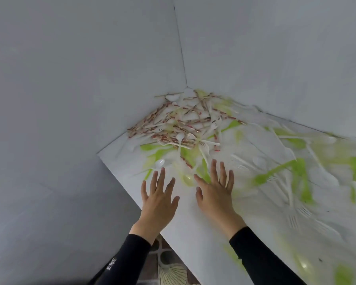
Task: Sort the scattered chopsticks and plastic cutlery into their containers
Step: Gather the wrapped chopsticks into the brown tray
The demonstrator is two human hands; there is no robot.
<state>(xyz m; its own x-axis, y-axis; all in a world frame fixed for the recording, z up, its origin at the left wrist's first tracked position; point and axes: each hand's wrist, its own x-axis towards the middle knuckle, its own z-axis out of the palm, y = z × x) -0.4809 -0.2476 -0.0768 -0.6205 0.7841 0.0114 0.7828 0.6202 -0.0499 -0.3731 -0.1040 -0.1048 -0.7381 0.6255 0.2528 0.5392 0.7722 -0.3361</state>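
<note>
A heap of paper-wrapped chopsticks [179, 122] with red-and-white markings lies in the far corner of a white table [203, 233], mixed with white plastic forks and spoons. White cutlery [279, 182] and green cutlery [296, 173] is strewn over the table to the right, blurred. My left hand [158, 200] and my right hand [216, 192] hover side by side over the table's near left part, palms down, fingers spread, holding nothing. A white spoon [159, 163] lies just beyond my left fingertips. No container is in view.
Grey-white walls [90, 79] meet at the corner behind the heap and close off the table's left and back sides. The table's left edge runs diagonally under my left wrist. A patterned floor [171, 272] shows below it.
</note>
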